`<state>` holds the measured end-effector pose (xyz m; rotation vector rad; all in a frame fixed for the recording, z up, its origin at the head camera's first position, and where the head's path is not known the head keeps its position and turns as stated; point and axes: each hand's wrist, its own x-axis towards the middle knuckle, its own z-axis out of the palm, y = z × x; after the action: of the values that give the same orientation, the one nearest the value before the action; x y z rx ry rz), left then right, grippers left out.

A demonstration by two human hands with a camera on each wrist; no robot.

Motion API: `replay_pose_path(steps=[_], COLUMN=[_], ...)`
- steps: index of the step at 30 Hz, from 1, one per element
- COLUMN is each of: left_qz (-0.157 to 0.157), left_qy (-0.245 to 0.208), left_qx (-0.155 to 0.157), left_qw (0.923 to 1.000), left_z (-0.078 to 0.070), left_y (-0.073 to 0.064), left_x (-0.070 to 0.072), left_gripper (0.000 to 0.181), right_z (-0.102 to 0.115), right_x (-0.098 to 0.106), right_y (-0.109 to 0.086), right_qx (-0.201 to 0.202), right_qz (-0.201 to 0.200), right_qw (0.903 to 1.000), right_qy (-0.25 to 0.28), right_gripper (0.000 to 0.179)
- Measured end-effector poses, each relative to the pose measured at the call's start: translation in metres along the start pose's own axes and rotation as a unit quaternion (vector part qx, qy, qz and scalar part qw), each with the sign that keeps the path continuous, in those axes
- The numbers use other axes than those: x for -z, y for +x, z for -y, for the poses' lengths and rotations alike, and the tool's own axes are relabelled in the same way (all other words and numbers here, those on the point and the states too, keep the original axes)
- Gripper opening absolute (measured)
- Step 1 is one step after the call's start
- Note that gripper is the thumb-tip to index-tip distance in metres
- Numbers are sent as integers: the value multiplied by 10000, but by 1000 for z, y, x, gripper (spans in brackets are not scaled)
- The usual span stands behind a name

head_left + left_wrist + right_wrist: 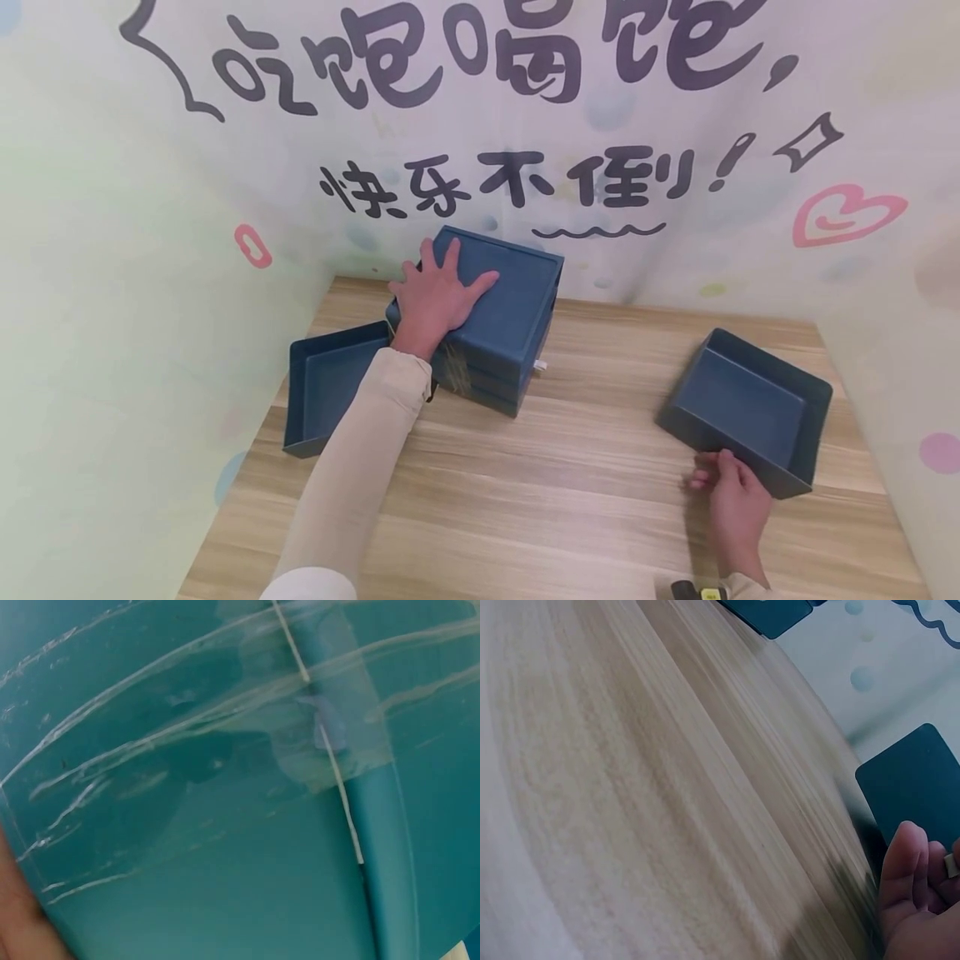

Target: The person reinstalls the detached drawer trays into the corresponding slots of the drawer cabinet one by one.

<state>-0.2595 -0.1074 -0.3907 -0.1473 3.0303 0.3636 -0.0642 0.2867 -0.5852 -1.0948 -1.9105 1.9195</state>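
"What stands farthest left of the cabinet (510, 304)?"

"A dark blue tray (333, 387) on the table (585, 467), just beside the cabinet. The forearm (352, 475) hides part of it, so I can't tell whether the two touch. No fingers are on it."

"And at the cabinet itself?"

"The left hand (437, 293) rests on its top, toward the left edge, fingers spread and gripping nothing. Clear tape (165, 735) runs over the cabinet's near face, and a small white tab (540, 365) juts from its right side."

"Where's the right hand (738, 504)?"

"Well to the right of the cabinet, at the near wall of a second tray (746, 404). Its fingers are bent and seem to pinch a small pale piece (951, 865), probably that tray's pull; the join is hidden."

"So which step is this?"

"Handling the loose trays while the left palm steadies the cabinet, I'd judge. Whether the second tray is being set down or picked up, I can't tell."

"What would the next move call for?"

"If it's being set down, only a loosened pinch once it sits flat. If it's bound for the cabinet, a firmer hold, the tray level and squared to the cabinet, with the left palm bracing."
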Motion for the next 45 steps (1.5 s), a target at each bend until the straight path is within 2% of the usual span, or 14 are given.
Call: replay_pose_path(steps=[8,16,29,37,41,45], left_qz=[-12,-1,-69,-103,-83,-113], left_qy=[-3,13,34,28,31,45], left_qx=[-6,0,-17,-16,-20,-7], left_qw=[10000,10000,10000,9999,10000,9999], left_z=[0,0,0,1,1,1], left_y=[0,0,2,2,1,2], left_x=[0,0,-3,-2,-2,-4], left_gripper=[96,96,96,96,96,96], right_z=[1,11,19,24,27,31], right_x=[5,14,18,21,23,25], right_y=[4,6,11,11,11,12], right_qx=[219,79,100,342,371,449], right_qz=[-109,-200,-207,-85,-63,-40], right_qw=[9976,9946,9804,9823,9783,9688], right_qy=[644,1017,1956,1840,2037,2437], right_gripper=[33,30,27,25,26,28])
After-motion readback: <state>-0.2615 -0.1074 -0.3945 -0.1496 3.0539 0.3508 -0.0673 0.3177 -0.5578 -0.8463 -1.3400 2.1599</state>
